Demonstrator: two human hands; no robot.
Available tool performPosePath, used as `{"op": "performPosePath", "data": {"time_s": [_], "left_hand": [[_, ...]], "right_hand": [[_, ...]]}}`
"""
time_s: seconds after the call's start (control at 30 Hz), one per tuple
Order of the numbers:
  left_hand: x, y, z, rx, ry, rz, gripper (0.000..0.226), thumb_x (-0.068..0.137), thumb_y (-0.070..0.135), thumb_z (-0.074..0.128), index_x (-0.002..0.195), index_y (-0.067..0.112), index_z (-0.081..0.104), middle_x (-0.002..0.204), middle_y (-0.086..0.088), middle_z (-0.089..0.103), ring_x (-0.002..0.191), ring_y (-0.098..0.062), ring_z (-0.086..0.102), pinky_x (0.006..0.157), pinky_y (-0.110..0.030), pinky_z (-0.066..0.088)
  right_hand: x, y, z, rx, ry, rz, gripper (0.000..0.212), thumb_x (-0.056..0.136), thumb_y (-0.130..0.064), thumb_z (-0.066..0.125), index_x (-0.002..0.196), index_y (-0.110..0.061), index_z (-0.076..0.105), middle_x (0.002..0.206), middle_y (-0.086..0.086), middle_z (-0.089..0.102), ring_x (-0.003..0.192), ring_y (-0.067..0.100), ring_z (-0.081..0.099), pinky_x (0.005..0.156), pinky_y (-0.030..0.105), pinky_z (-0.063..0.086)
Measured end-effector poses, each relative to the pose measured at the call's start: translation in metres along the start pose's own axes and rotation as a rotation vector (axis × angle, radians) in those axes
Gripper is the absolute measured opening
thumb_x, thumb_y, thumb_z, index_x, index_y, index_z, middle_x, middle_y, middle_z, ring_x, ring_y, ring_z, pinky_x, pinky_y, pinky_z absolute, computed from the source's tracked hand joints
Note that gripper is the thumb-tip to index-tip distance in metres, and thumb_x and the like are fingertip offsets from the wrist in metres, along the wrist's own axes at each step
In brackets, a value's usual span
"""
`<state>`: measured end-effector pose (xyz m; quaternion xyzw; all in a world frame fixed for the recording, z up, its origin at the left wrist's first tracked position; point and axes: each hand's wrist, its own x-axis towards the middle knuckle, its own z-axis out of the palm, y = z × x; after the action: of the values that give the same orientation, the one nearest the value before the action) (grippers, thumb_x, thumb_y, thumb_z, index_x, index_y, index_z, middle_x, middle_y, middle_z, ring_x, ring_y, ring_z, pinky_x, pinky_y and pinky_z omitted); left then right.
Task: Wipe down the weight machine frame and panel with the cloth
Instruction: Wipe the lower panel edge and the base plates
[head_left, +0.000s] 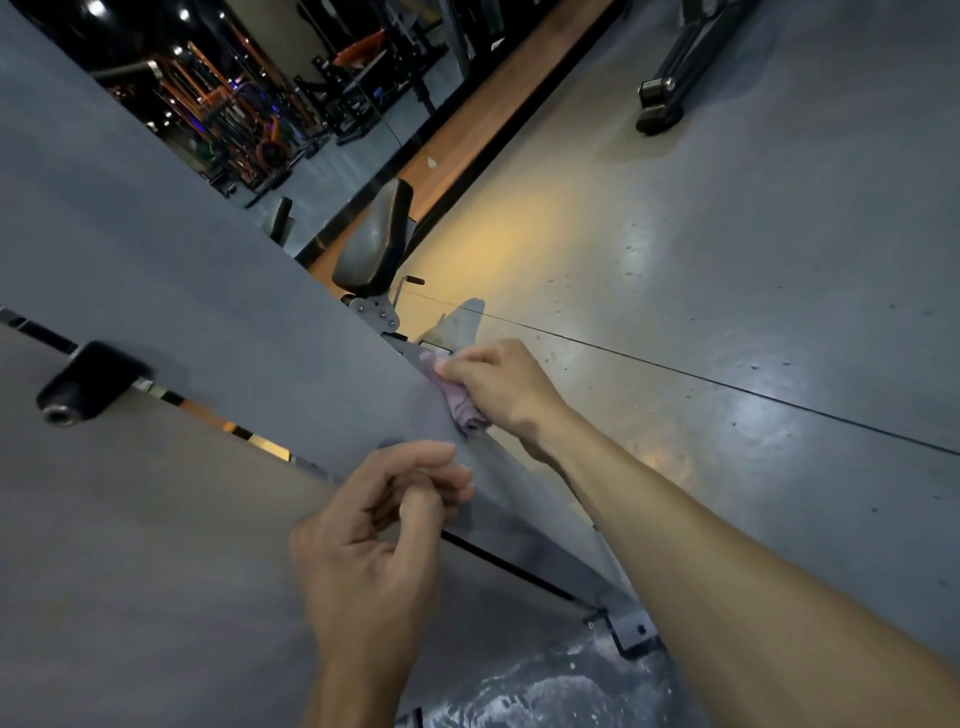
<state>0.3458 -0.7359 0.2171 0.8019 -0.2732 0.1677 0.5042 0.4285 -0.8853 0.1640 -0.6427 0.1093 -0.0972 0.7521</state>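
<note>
Head view, nearest first: the left hand (374, 525) hangs against the flat grey matte metal panel (208, 291) of the weight machine, its fingers loosely curled with the tips close to the thumb and holding nothing that shows; whether they touch the panel edge cannot be told. Just beyond, the grey-painted steel frame bar (519, 519) runs along the panel's lower edge down to a bolted foot bracket (631, 631). Farther along the same edge, the right hand (498, 387) closes its fingers on a small crumpled pale pink cloth (460, 405) and presses it to the panel's rim.

The cloth looks soft, light and limp, so it should bunch readily; holding it as a wad in the palm seems the sound grip. Panel and frame look rigid, smooth and hard-edged, likely to let the cloth slide easily, with the sharp rim apt to snag it.

Beyond sit a worn black padded seat (376, 234), the glossy grey speckled floor (727, 260), and distant racks in a wall mirror (234, 104).
</note>
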Motion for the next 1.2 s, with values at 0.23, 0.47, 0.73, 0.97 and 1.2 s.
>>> {"op": "performPosePath", "data": {"time_s": [0.23, 0.47, 0.73, 0.97, 1.2], "left_hand": [[-0.001, 0.002, -0.004, 0.003, -0.025, -0.017, 0.022, 0.089, 0.023, 0.054, 0.092, 0.028, 0.075, 0.080, -0.004, 0.077, 0.074, -0.024, 0.077, 0.068, -0.040, 0.061], [0.000, 0.005, -0.004, -0.031, -0.040, -0.014, 0.023, 0.088, 0.023, 0.052, 0.091, 0.026, 0.075, 0.079, -0.005, 0.077, 0.073, -0.024, 0.076, 0.065, -0.031, 0.060], [-0.001, 0.006, -0.006, -0.042, -0.048, -0.023, 0.025, 0.089, 0.030, 0.053, 0.096, 0.037, 0.076, 0.080, -0.002, 0.078, 0.072, -0.023, 0.076, 0.066, -0.039, 0.062], [0.001, 0.008, -0.006, -0.033, -0.032, -0.008, 0.027, 0.087, 0.030, 0.051, 0.099, 0.036, 0.074, 0.077, -0.002, 0.077, 0.067, -0.022, 0.075, 0.064, -0.043, 0.062], [0.003, 0.011, -0.007, -0.056, 0.030, -0.009, 0.022, 0.083, 0.031, 0.050, 0.089, 0.035, 0.071, 0.074, -0.001, 0.077, 0.065, -0.021, 0.076, 0.060, -0.048, 0.062]], "right_hand": [[-0.019, 0.051, -0.004, -0.191, 0.106, 0.069, 0.045, 0.097, -0.034, 0.061, 0.062, -0.006, 0.055, 0.060, 0.009, 0.055, 0.060, 0.018, 0.049, 0.060, 0.038, 0.040], [-0.014, -0.043, 0.022, -0.109, 0.184, -0.206, 0.037, 0.098, -0.029, 0.053, 0.068, -0.008, 0.053, 0.070, 0.006, 0.059, 0.073, 0.025, 0.057, 0.065, 0.038, 0.044], [-0.023, 0.016, 0.009, -0.238, 0.178, -0.092, 0.042, 0.106, -0.024, 0.046, 0.064, -0.021, 0.042, 0.064, -0.004, 0.047, 0.069, 0.021, 0.048, 0.056, 0.022, 0.033], [-0.016, -0.059, 0.027, -0.187, 0.189, -0.314, 0.037, 0.105, -0.030, 0.046, 0.070, -0.017, 0.043, 0.068, 0.000, 0.048, 0.067, 0.019, 0.044, 0.060, 0.037, 0.034], [-0.014, -0.039, 0.021, -0.225, 0.162, -0.165, 0.039, 0.102, -0.028, 0.049, 0.067, -0.015, 0.043, 0.065, 0.002, 0.049, 0.070, 0.024, 0.048, 0.062, 0.038, 0.034]]}}
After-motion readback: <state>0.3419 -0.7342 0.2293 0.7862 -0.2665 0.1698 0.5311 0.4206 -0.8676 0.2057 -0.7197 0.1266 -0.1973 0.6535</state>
